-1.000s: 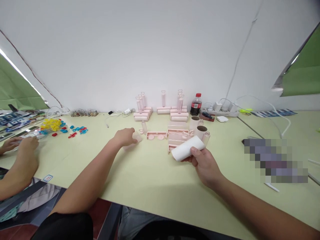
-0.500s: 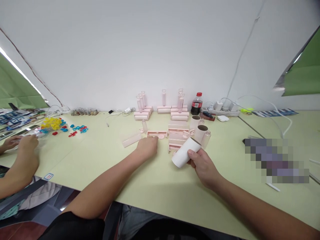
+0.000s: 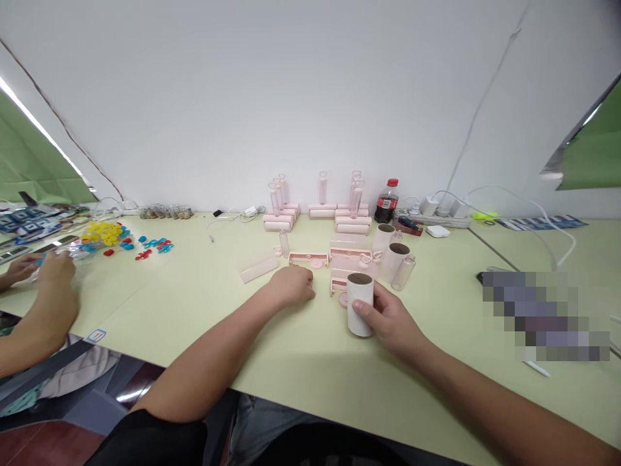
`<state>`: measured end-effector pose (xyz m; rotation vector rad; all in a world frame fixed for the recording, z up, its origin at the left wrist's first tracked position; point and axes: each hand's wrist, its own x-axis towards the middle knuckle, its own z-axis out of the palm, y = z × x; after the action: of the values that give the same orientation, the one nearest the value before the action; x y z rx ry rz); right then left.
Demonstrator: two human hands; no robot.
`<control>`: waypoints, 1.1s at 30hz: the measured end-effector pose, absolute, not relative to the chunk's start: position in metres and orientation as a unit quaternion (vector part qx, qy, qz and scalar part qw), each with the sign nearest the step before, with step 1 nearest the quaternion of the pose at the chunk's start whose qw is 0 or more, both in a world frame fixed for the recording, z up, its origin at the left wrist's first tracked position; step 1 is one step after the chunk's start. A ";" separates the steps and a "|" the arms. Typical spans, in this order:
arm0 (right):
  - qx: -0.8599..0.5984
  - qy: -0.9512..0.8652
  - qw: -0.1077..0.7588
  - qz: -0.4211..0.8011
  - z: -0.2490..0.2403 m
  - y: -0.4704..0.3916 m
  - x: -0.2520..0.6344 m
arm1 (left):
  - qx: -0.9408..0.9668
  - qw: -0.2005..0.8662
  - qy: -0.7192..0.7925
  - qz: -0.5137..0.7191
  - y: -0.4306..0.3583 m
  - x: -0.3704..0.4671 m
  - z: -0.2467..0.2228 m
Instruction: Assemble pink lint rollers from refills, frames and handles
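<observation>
Plainly holding a smooth, cylindrical white roll (image 3: pixel 359 323) nearly upright in the right hand (image 3: pixel 391 320), with hollow brown core open at the top. Placing it just in front of a hard pink frame (image 3: pixel 338 285), partly covering a flat, round pink disc (image 3: pixel 343 299). Also showing a thin translucent panel (image 3: pixel 259 266) lying to the left, plus two more white rolls (image 3: pixel 389 265) standing behind, beside a clear rounded handle (image 3: pixel 404 273). Cannot tell whether touching the pale green tabletop (image 3: pixel 301 362) at the held base. Closed around it from the right, with thumb across the near side and fingers lost behind. Bending the left hand (image 3: pixel 294 285) palm-down before another pink frame (image 3: pixel 308 257), with fingers curled and tips largely hidden; cannot make out anything pinched there. Reaching in from both lower corners, with right forearm cut off.
</observation>
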<state>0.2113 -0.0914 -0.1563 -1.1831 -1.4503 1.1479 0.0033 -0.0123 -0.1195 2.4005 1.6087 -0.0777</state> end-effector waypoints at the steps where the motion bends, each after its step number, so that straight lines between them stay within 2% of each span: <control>1: -0.474 -0.596 0.451 0.466 -0.156 -0.092 0.211 | 0.825 0.147 0.546 -0.011 -0.012 -0.001 -0.119; 9: -0.464 -0.610 0.432 0.475 -0.159 -0.093 0.209 | 0.756 0.443 0.437 0.203 -0.010 -0.018 -0.117; 12: -0.462 -0.617 0.414 0.483 -0.161 -0.093 0.210 | 0.694 0.513 0.415 0.289 -0.009 -0.010 -0.122; 19: -0.457 -0.656 0.402 0.446 -0.157 -0.094 0.210 | 0.684 0.568 0.330 0.317 -0.029 0.008 -0.120; 33: -0.441 -0.672 0.404 0.436 -0.157 -0.094 0.211 | 0.711 0.572 0.262 0.316 -0.036 0.010 -0.123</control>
<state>0.2115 -0.0937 -0.1574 -1.1150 -1.6977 1.1020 0.0104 -0.0361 -0.1230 1.6669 0.6136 0.7402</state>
